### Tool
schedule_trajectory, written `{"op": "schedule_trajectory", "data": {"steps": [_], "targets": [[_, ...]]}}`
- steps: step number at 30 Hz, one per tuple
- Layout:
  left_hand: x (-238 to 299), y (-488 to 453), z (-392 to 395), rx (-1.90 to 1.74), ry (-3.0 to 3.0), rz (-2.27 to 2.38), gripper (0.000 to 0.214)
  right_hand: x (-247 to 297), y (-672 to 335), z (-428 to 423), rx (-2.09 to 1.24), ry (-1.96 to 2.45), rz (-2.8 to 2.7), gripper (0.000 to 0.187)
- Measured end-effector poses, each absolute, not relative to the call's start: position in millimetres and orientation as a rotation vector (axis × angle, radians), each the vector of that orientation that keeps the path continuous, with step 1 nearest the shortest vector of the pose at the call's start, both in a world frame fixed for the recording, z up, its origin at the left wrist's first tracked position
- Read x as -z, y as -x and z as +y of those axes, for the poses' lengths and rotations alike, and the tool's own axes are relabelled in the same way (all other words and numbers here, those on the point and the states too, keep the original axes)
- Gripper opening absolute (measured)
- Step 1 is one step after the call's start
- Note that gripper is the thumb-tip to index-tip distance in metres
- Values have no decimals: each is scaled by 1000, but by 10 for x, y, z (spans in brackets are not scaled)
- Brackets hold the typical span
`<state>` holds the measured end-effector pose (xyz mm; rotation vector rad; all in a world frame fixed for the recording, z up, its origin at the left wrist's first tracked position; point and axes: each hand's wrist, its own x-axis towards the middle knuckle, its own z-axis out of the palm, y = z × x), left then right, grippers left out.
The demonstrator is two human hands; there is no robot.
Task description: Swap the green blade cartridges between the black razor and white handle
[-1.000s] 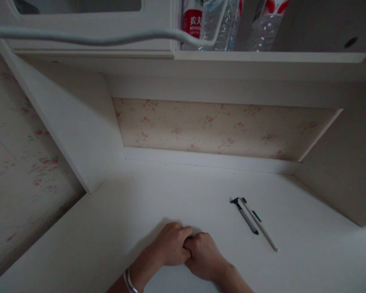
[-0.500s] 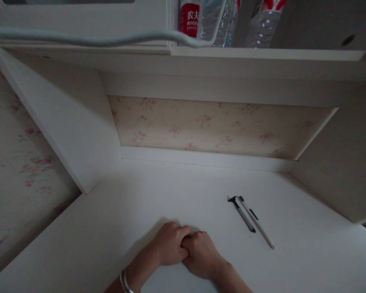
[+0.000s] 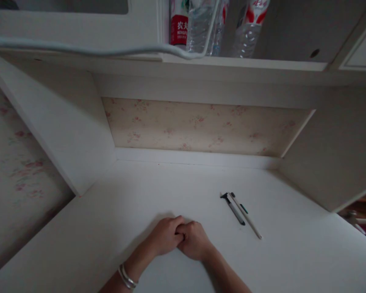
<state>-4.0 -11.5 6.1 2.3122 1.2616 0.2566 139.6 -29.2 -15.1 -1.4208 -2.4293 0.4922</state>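
Observation:
My left hand (image 3: 164, 235) and my right hand (image 3: 194, 241) rest side by side on the white desk (image 3: 140, 199), knuckles touching, both curled into loose fists. Nothing shows inside either fist. A silver bracelet (image 3: 126, 277) circles my left wrist. To the right of my right hand, apart from it, lie two pens: a dark grey pen (image 3: 233, 209) and a white pen (image 3: 247, 217), close together and angled toward the near right.
A white side panel (image 3: 64, 134) bounds the desk on the left, another (image 3: 332, 162) on the right. Floral wallpaper (image 3: 201, 126) backs the niche. Above, a shelf (image 3: 247, 62) holds water bottles (image 3: 201, 24), and a grey cable (image 3: 79, 48) runs across.
Both hands have stayed clasped together on the desk. The view has shifted right and tilted up a little, so hands and pens sit further left and higher in the picture.

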Motion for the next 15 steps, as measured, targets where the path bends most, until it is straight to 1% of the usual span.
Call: {"op": "schedule_trajectory", "data": {"steps": [10,15], "targets": [[11,69,-79,-345,-2282,1208,24,145,-1347,-348,-369,1508,-2409,26],[42,66,-72,-425,-2240,1187,22,122,-1333,-353,-323,1533,-2401,26]]}}
